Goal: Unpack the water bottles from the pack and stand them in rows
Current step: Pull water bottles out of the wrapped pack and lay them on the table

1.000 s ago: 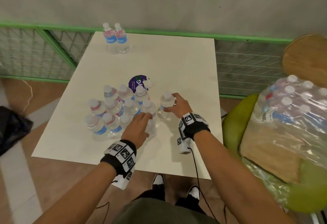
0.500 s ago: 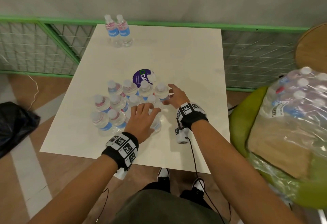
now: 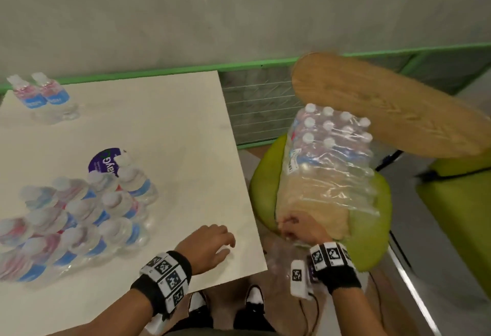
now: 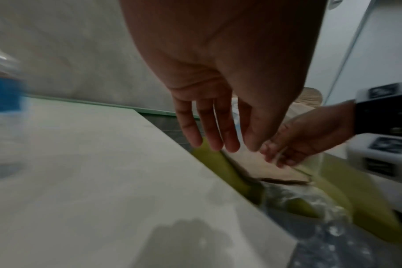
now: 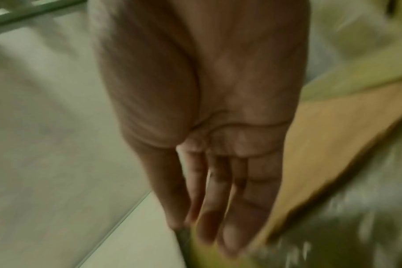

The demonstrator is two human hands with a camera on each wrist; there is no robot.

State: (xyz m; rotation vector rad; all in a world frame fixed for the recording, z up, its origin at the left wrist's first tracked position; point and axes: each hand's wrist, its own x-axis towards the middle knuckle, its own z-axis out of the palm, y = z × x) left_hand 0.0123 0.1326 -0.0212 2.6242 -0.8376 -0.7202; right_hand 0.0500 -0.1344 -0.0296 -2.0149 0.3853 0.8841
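Pack [image 3: 329, 160]: clear shrink-wrap, white caps showing, lying on your green chair [image 3: 377, 218] right of the table [image 3: 170, 128].
Unpacked bottles [image 3: 79, 218]: clustered upright at table's left.
Left hand [image 3: 206, 242]: fingers relaxed, holding nothing.
Right hand [image 3: 300, 228]: fingers straight, empty, at the pack's near end.

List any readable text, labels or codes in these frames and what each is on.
"ayG": white letters, partly hidden, on the purple round sticker on the table.
Blue bottle labels: white print, too blurred to read.
White label on the bottle pack: dark print, too small to read.
Wristbands: black-and-white square marker codes, no words.
Wrist views: no readable text.
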